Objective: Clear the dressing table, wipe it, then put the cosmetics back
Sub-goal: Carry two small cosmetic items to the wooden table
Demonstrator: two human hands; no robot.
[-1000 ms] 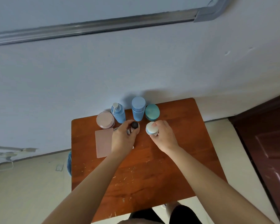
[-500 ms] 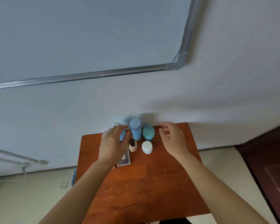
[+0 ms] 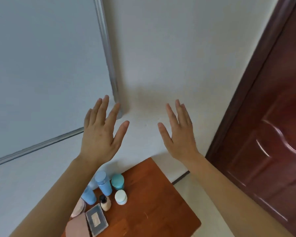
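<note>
The wooden dressing table (image 3: 154,211) lies low in the head view. Along its far left edge stand a tall blue bottle (image 3: 103,183), a teal jar (image 3: 118,181), a white-lidded jar (image 3: 121,197), a small black-capped foundation bottle (image 3: 105,203) and a blue pump bottle (image 3: 88,195). A pink round jar (image 3: 79,208), a pink flat case (image 3: 77,226) and a dark compact (image 3: 96,221) sit nearer me. My left hand (image 3: 101,132) and my right hand (image 3: 179,132) are raised well above the table, fingers straight and spread, holding nothing.
A white wall fills the background, with a board in a metal frame (image 3: 108,53) on the left. A dark red door (image 3: 266,134) stands at the right. Pale floor (image 3: 210,212) shows beside the table's right edge.
Both hands let go of the small bottle and white-lidded jar, then rose off the table with fingers spread. The view tilted upward and to the right, bringing the door in.
</note>
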